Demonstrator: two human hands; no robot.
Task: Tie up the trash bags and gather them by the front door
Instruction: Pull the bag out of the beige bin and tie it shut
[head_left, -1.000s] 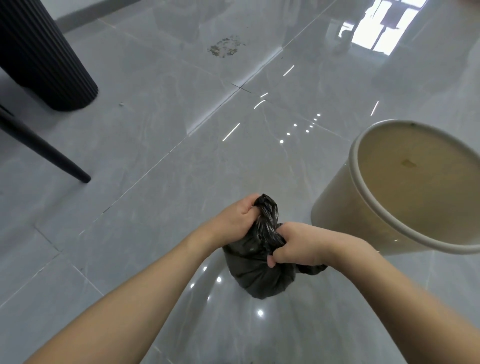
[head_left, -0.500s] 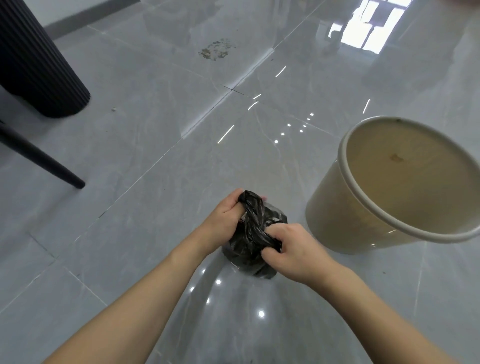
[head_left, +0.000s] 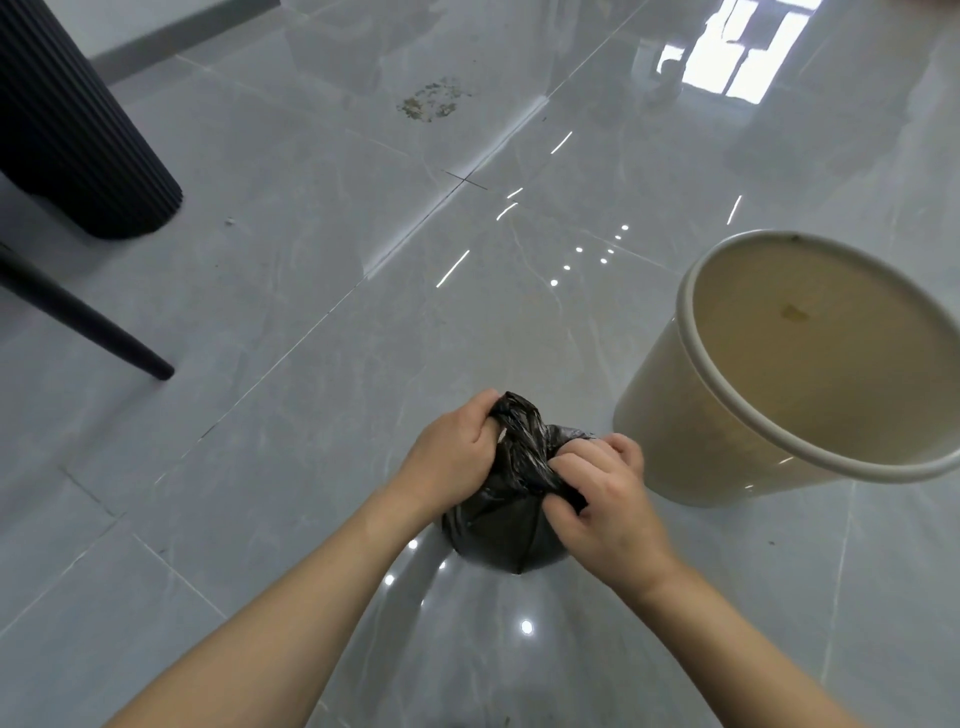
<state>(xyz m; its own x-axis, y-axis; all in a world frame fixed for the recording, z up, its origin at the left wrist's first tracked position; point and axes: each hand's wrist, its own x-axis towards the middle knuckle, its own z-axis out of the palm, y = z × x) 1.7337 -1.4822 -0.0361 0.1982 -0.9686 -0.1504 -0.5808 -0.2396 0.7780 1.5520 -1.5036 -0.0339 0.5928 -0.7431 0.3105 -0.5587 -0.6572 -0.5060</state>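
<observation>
Both hands clamped on the gathered neck of a small black trash bag (head_left: 498, 525) on the floor.

Bag: thin, crinkled, glossy plastic, rounded and full at the bottom, top twisted into a wrinkled rope. Left hand (head_left: 452, 457) curls round the upper end of the twist; right hand (head_left: 597, 499) pinches the plastic lower down, fingers bent into the folds. Hands sit close together, the twist between them. Floor (head_left: 260, 312): large polished grey tiles with pale veining, thin grout lines, bright reflections. Just right of the bag, a cream plastic bin (head_left: 670, 415), round, smooth, thick rolled rim, tilted. Far left: black ribbed column (head_left: 72, 145) and a slim, tapered black leg (head_left: 88, 322). A patch of brownish specks (head_left: 431, 101) lies farther off.
</observation>
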